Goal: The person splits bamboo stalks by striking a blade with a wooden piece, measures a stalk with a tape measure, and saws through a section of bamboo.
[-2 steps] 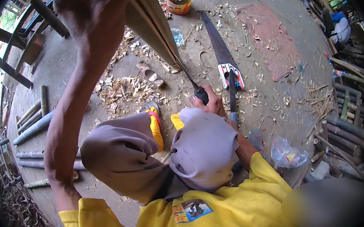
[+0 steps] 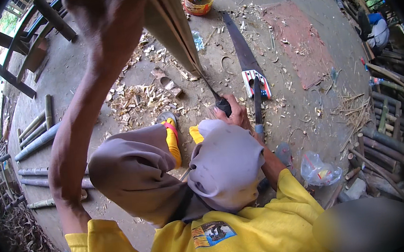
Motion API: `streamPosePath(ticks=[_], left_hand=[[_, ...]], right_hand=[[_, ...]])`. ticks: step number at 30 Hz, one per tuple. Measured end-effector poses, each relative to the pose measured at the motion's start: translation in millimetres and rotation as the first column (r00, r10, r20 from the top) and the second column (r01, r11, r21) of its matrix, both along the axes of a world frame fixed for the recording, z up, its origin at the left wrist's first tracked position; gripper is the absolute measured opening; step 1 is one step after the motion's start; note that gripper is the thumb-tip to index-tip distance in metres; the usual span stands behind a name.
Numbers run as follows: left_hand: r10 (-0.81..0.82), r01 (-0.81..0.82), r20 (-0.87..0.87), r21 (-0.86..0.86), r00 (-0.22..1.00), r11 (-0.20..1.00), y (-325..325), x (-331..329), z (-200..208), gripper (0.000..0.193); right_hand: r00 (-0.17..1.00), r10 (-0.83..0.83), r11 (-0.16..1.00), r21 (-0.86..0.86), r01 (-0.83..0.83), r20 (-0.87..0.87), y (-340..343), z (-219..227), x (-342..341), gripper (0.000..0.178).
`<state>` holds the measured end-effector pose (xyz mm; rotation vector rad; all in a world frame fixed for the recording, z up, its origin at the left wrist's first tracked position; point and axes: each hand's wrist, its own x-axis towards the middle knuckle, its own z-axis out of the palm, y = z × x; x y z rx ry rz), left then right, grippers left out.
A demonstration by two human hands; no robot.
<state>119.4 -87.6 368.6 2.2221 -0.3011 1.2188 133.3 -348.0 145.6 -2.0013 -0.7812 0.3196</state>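
My left hand [image 2: 106, 19] is raised at the top edge, closed at the upper end of a long tan bamboo or wooden piece [image 2: 170, 25]; its fingertips are partly cut off by the frame. A dark lengthwise slot runs down this piece. Beyond my right knee, my right hand [image 2: 236, 112] wraps round the black handle of a thin-bladed tool [image 2: 212, 89]. Its narrow dark blade meets the lower end of the piece at the slot; how deep it goes is hidden. On the ground to the right lie a handsaw [image 2: 241, 41] and a dark long-bladed knife [image 2: 258, 106], its end over the saw's handle.
Wood chips [image 2: 142, 101] and a cut bamboo piece [image 2: 165, 82] litter the ground ahead. A yellow-red tub [image 2: 199, 1] holds liquid. Bamboo poles [image 2: 40, 141] lie left, bamboo stacks [image 2: 383, 141] right. A clear plastic bag [image 2: 319, 169] and a reddish mat [image 2: 298, 43] are also right.
My left hand and the upper end of the tan piece have shifted slightly to the right. My right hand and the tool look almost unmoved.
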Motion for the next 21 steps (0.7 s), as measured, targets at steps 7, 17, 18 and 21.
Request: streamPosePath(ticks=[7,17,18,21], left_hand=[[0.113,-0.126,0.058,0.305,0.992,0.944,-1.2,16.5,-5.9,0.037],[0.148,-0.215,0.170,0.500,0.974,0.839,7.3,11.8,-7.0,0.043],[0.160,-0.234,0.186,0.507,0.969,0.830,11.5,8.6,-6.3,0.043],[0.173,-0.263,0.219,0.506,0.960,0.821,10.1,13.8,-8.7,0.045]], right_hand=[[0.998,-0.014,0.997,0.074,0.010,0.063,-4.7,-6.9,-3.0,0.030],[0.996,-0.016,0.982,0.190,-0.002,0.092,16.5,-2.2,5.2,0.032],[0.995,-0.018,0.975,0.220,-0.005,0.103,20.3,-3.9,7.9,0.032],[0.999,0.018,0.964,-0.265,-0.031,-0.049,19.4,-86.8,50.5,0.034]])
